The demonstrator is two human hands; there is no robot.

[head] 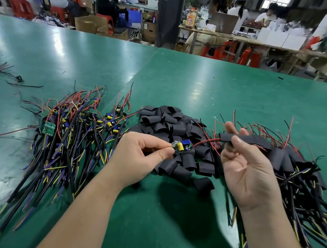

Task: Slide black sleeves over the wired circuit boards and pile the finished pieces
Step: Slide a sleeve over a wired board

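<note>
Sleeving work at the frame centre.
The left hand (141,154) pinches a small wired circuit board with yellow capacitor (181,146); the right hand (249,170) pinches a flat black sleeve (258,141), right of centre.

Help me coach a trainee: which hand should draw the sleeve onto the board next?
Right, probably. The right hand holds the black sleeve, with the board's red wire running to its end; the left hand pinches the circuit board and can just steady it.
</note>
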